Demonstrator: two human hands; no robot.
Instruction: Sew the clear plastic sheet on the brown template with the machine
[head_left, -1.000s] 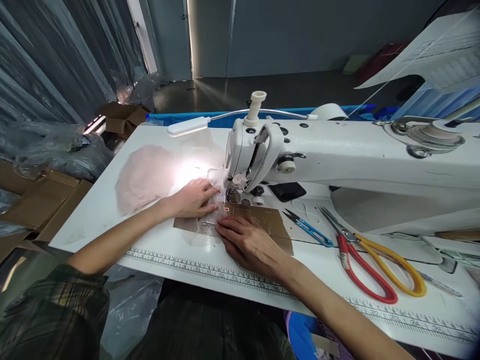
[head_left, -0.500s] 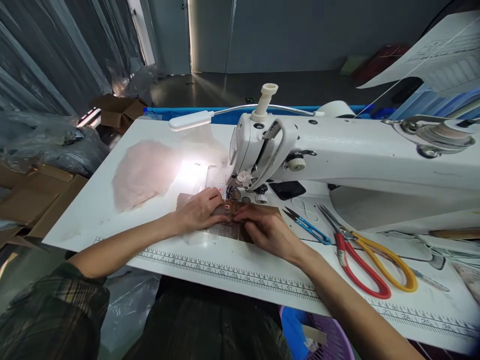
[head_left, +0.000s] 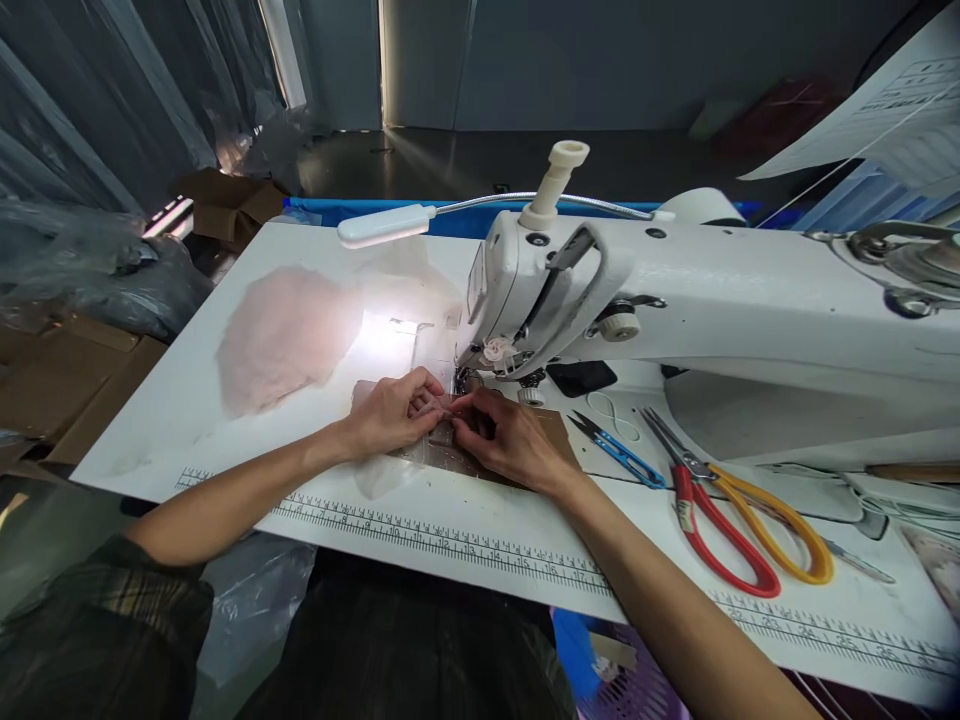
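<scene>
A white sewing machine (head_left: 675,290) stands on a white table (head_left: 247,480). Just in front of its needle, both hands meet over a thin sheer piece of fabric (head_left: 420,452) lying on a brown patch (head_left: 559,430) of the table. My left hand (head_left: 394,412) has its fingers curled, the tips pinching the fabric. My right hand (head_left: 506,438) is closed too, fingertips pinching the same spot against the left hand's. What sits exactly between the fingertips is too small to make out.
A pale pink fabric pile (head_left: 285,335) lies at the left under a white gooseneck lamp (head_left: 386,225). Blue thread snips (head_left: 619,450) and large red-and-yellow scissors (head_left: 739,525) lie to the right. A ruler strip (head_left: 450,545) runs along the front edge. Cardboard boxes (head_left: 45,385) sit on the left floor.
My right hand moved from lying flat near the front of the brown patch up to the needle and closed into a pinch against my left hand. The view shifted slightly.
</scene>
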